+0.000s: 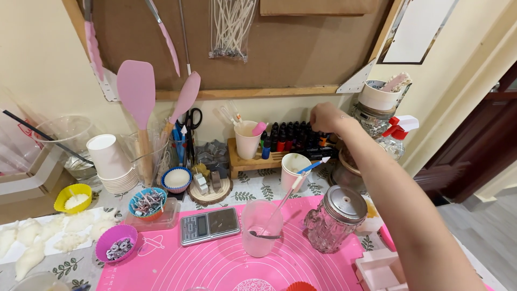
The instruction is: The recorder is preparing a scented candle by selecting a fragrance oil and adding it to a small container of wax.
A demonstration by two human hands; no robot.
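Observation:
My right hand (325,117) reaches far back over the table, its fingers curled down onto a row of small dark dropper bottles (293,136) with coloured caps on a wooden rack (249,161). Whether the fingers grip one bottle is hidden by the hand itself. My left hand is out of view. In front of me lies a pink silicone mat (215,264) with a clear plastic cup (261,229) that holds a stirring stick, a small digital scale (210,226) and a glass jar with a metal lid (335,220).
A stack of white paper cups (110,161), pink spatulas (137,97) in a holder, scissors, cookie cutters, small bowls of wick tabs (116,243) and white wax pieces (48,231) crowd the left. A spray bottle (396,134) and jars stand at right. A pink mould (377,269) sits near.

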